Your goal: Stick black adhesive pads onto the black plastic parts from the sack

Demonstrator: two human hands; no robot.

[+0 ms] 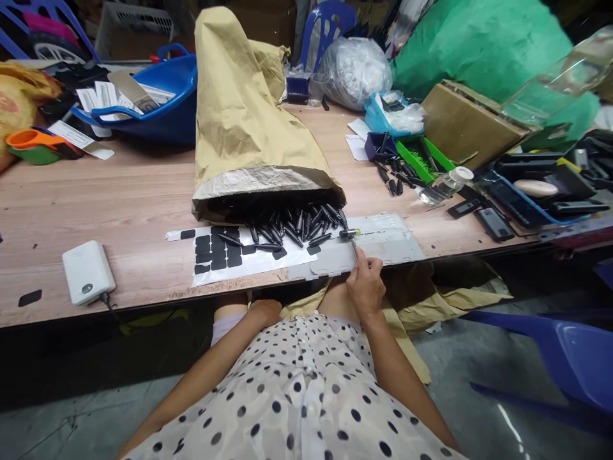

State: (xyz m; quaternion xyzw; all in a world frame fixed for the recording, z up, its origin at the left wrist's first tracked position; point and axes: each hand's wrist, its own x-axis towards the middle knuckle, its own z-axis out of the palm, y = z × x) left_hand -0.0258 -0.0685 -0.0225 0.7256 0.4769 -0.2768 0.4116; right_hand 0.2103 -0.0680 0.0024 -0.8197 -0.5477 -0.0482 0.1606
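My right hand (366, 284) is at the table's front edge, its fingers closed round a thin metal tool (354, 244). The tool's upper end meets a short black cylinder (348, 234) with a yellow-green tip; I cannot tell whether the two are joined. My left hand (266, 311) lies low by my lap below the table edge, its fingers mostly hidden. Many black pen-shaped parts (292, 229) spill from the mouth of a brown paper sack (258, 128). Some rest on a white sheet with black rounded stickers (218, 252). A grey board (383, 246) lies under the cylinder.
A white power bank (89, 273) with a cable sits at left. Behind it stands a blue basin (167, 96) with papers. To the right are a green tray (421, 160), a clear bottle (445, 184), a cardboard box (472, 121) and a blue-rimmed tray (517, 198). A blue chair (569, 358) stands right.
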